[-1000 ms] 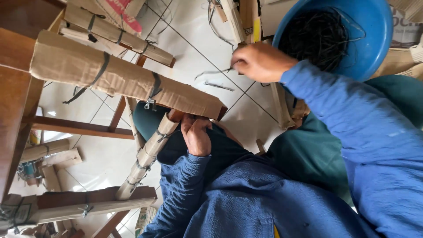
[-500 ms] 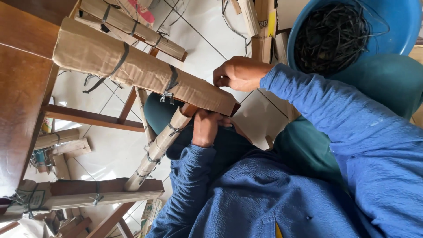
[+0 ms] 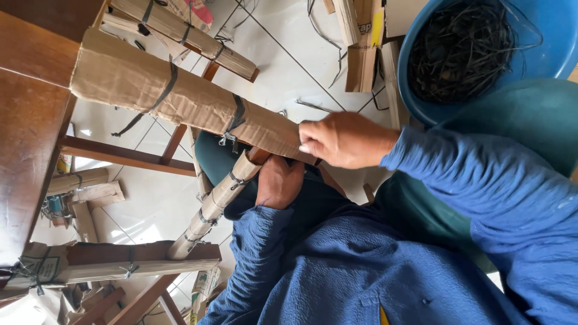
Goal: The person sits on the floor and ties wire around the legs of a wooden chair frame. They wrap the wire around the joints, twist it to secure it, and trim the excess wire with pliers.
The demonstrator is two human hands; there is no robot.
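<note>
A thick wooden furniture leg wrapped in brown cardboard and tied with dark straps runs across the upper middle. My right hand curls over its near end, fingers on the cardboard edge. Just below, my left hand grips under the same end, where bare wood shows and a thinner cardboard-wrapped rail meets it. Both arms are in blue sleeves. Whether my right hand also holds a strap is hidden.
A blue basin full of dark straps sits at the upper right, beside cardboard pieces. The brown tabletop fills the left. More wrapped legs and a wrapped beam stand over the white tiled floor.
My right hand has come away from the blue basin and down onto the near end of the wrapped leg. My left hand has stayed under that end.
</note>
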